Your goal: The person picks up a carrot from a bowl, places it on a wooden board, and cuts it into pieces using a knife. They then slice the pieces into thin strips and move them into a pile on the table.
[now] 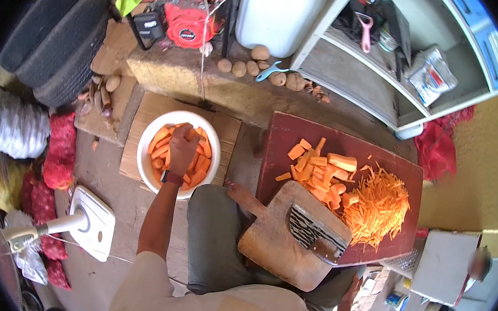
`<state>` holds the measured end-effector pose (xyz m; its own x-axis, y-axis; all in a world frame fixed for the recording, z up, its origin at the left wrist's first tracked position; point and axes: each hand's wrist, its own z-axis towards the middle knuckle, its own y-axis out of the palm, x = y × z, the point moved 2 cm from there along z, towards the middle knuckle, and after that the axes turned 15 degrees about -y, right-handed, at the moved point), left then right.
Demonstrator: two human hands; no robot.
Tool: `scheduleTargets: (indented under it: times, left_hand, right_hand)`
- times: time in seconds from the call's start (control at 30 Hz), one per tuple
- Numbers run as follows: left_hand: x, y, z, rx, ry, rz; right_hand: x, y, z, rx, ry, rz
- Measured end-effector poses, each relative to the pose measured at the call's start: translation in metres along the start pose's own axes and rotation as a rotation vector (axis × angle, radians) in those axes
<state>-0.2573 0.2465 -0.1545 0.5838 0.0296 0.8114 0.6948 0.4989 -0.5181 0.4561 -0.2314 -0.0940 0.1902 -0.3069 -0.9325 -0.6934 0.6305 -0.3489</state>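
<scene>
My left hand [183,151] reaches down into a white bowl [143,148] of peeled carrots [202,164]. Its fingers bend in among the pieces, and the fingertips are hidden. Low at my right thigh is my right hand [352,290], partly seen, fingers stretched out and nothing visible in it. Across my lap lies a wooden chopping board [274,240]. On it rests a flat black-and-white striped tool [308,227] with a brown part, its kind unclear. Beyond, a dark red board [287,129] carries cut carrot chunks [318,173] and a heap of carrot shreds [379,208].
Potatoes [239,69] and a blue peeler [271,71] line a ledge below a red machine [189,26] and a white jerrycan [280,16]. An open shelf unit [351,75] stands at far right. Tyres [48,13], red net sacks [61,151] and a white scale [92,222] are left.
</scene>
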Motion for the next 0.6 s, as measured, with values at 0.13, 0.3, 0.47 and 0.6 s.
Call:
scheduleTargets:
  times: [0.13, 0.3, 0.47, 0.6]
  left_hand:
    - [0.115, -0.019, 0.023, -0.311, -0.226, -0.469]
    - [0.203, 0.032, -0.019, -0.425, 0.055, -0.333]
    - [0.254, 0.063, -0.068, -0.347, 0.372, 0.01]
    - [0.24, 0.069, -0.074, -0.385, 0.332, 0.019]
  right_hand:
    - [0.006, 0.009, -0.001, 0.022, -0.01, -0.064]
    - [0.005, 0.014, 0.003, 0.012, -0.133, -0.139]
    - [0.007, 0.018, -0.01, 0.038, -0.089, -0.199]
    - [-0.014, 0.03, -0.018, 0.032, -0.145, -0.144]
